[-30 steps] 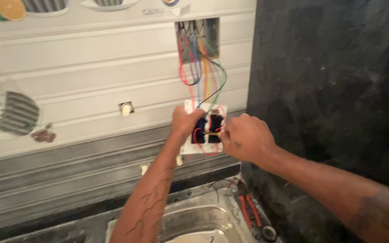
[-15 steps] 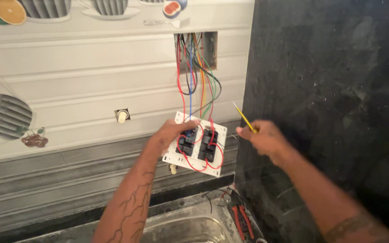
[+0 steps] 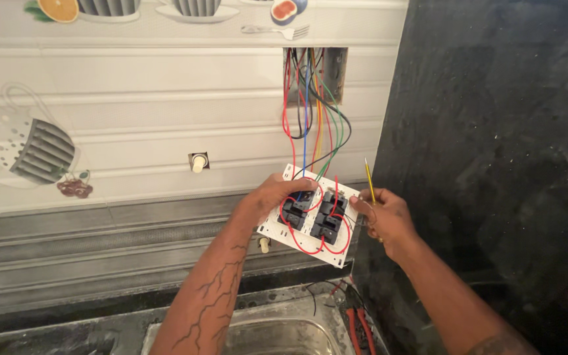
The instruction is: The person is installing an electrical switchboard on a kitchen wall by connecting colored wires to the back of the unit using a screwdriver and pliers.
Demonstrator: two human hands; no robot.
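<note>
My left hand grips the upper left edge of a white switch plate, held tilted with its back toward me. Black switch modules and red jumper wires show on that back. My right hand is at the plate's right edge and holds a thin yellow screwdriver that points upward. Several coloured wires, red, blue, green, yellow and black, run from the plate up into an open wall box in the tiled wall.
A steel sink lies below, with red-handled pliers on its right rim. A small capped pipe outlet sticks out of the tiles at left. A dark stone wall fills the right side.
The view has shifted lower and nearer. The plate now tilts more toward me. My right hand came off the terminals and has returned to the plate's right edge with the screwdriver upright.
</note>
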